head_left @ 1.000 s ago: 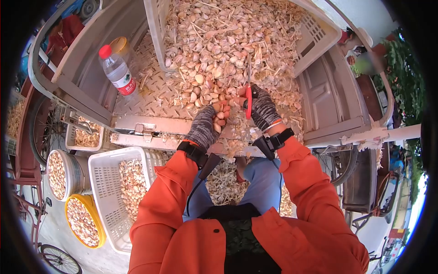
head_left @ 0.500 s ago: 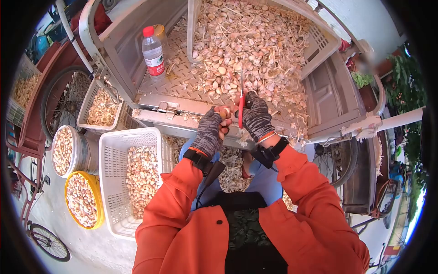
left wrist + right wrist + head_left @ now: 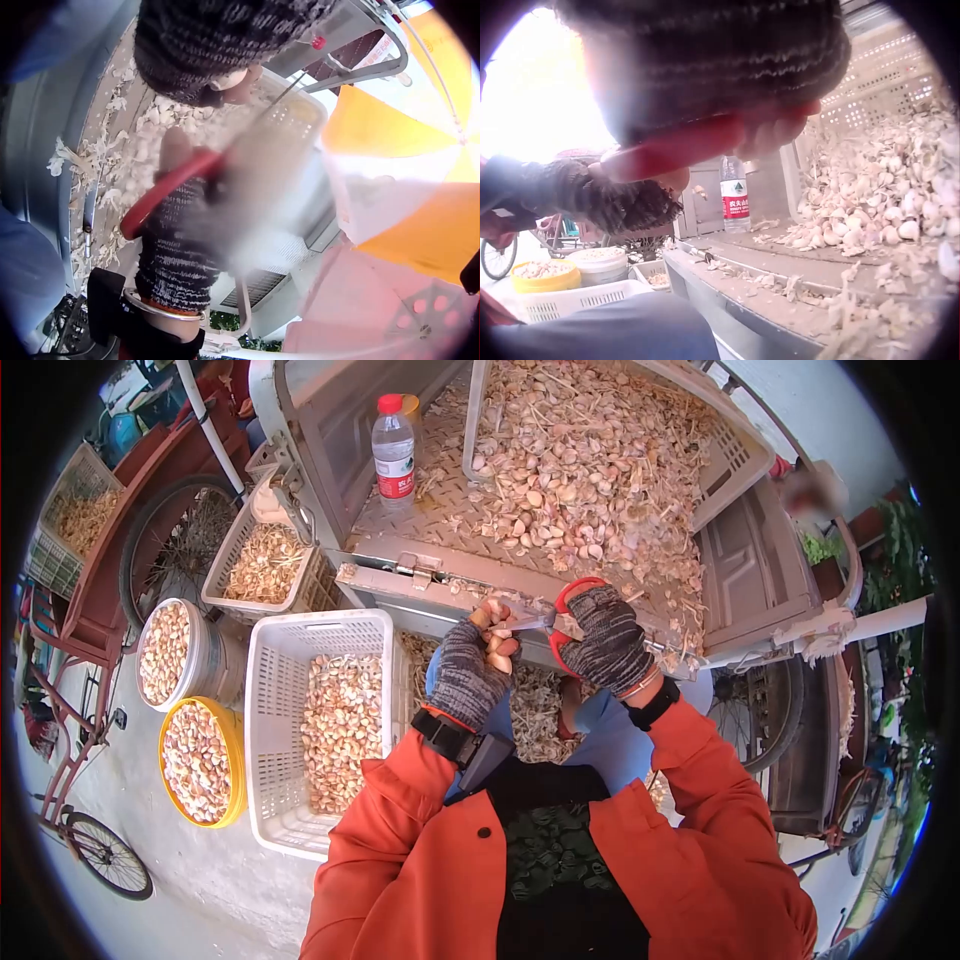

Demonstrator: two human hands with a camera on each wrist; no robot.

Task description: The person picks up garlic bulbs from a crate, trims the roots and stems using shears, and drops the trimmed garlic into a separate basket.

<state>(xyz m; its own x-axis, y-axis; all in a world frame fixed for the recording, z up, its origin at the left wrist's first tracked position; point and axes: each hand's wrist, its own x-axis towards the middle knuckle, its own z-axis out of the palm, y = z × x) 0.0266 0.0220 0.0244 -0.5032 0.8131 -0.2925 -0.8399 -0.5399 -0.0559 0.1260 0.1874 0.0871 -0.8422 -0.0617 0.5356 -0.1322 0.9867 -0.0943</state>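
Note:
My left hand (image 3: 470,672), in a grey knit glove with bare fingertips, holds several garlic cloves (image 3: 499,652) against its fingers. My right hand (image 3: 606,638), gloved alike, grips red-handled scissors (image 3: 564,600). Their blades (image 3: 530,624) point left and reach the cloves at my left fingertips. Both hands are above the near edge of the cart bed. The left wrist view shows the red handle (image 3: 169,191) beside the right glove, partly blurred. In the right wrist view the handle (image 3: 675,150) overlaps my left glove (image 3: 622,196).
A heap of garlic cloves (image 3: 590,470) lies on the metal cart bed (image 3: 445,530), spilling from a tipped crate (image 3: 735,470). A water bottle (image 3: 394,455) stands left of it. Lower left are a white crate (image 3: 268,740), a yellow bucket (image 3: 236,760) and a white bucket (image 3: 215,655), all holding garlic.
The scissors have swung from pointing away to pointing left at the cloves in my left hand. Both hands have come back from the heap, and the head view has turned left.

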